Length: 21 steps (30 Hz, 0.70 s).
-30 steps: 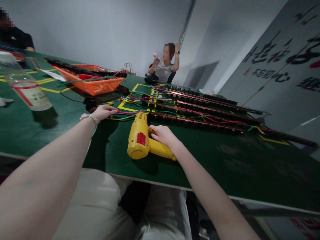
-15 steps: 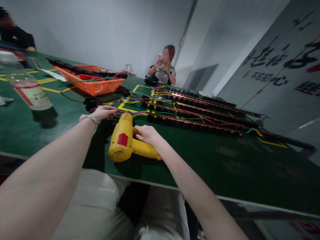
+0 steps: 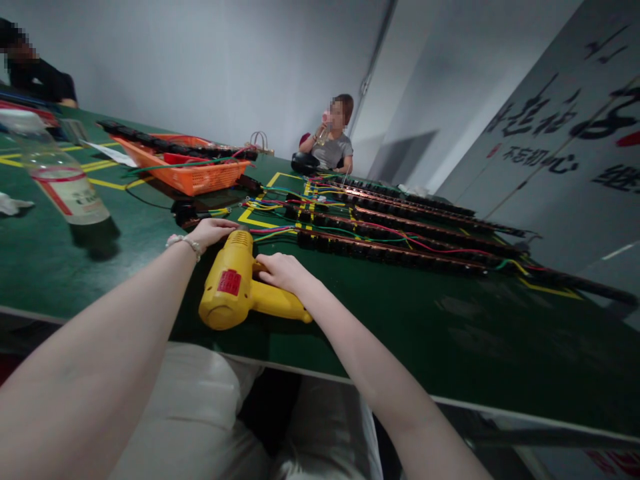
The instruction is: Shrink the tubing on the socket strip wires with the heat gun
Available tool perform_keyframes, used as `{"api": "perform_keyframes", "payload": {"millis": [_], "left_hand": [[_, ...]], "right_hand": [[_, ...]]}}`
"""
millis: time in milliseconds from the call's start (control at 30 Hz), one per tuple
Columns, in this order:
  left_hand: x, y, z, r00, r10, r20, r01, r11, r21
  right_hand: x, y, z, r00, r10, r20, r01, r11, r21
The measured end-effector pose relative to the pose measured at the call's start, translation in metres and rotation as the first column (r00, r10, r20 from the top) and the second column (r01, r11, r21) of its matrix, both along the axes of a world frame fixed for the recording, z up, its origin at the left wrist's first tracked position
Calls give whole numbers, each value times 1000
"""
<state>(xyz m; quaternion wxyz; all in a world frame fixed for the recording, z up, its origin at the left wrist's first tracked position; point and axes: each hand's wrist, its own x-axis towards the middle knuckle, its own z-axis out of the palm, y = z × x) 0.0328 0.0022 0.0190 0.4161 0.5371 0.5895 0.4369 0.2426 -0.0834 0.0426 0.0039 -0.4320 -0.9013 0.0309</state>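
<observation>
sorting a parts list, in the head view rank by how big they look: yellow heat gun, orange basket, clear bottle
1. orange basket, widest though farther off
2. yellow heat gun, nearest, which enlarges it
3. clear bottle

Basket and gun look close; true order is unsure.

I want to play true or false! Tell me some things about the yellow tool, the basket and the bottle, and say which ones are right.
1. The right hand rests on the yellow plastic heat gun. True.
2. The heat gun hangs in the air. False: it lies on the green table.
3. The orange plastic mesh basket sits beyond the left hand. True.
4. The clear plastic bottle with a red and white label stands to the right of the heat gun. False: it is far to the left.
5. The long black strips with coloured wires lie inside the basket only. False: several lie in rows on the table.
</observation>
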Motion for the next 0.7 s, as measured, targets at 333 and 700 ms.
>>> {"api": "perform_keyframes", "payload": {"millis": [333,700], "left_hand": [[4,11,-3,987,-14,-159,13,1000,-9],[1,16,-11,915,-2,-404,44,994,95]], "right_hand": [[19,3,0,999,-39,-25,38,997,-69],[56,0,-3,995,-85,-61,83,996,-36]]}}
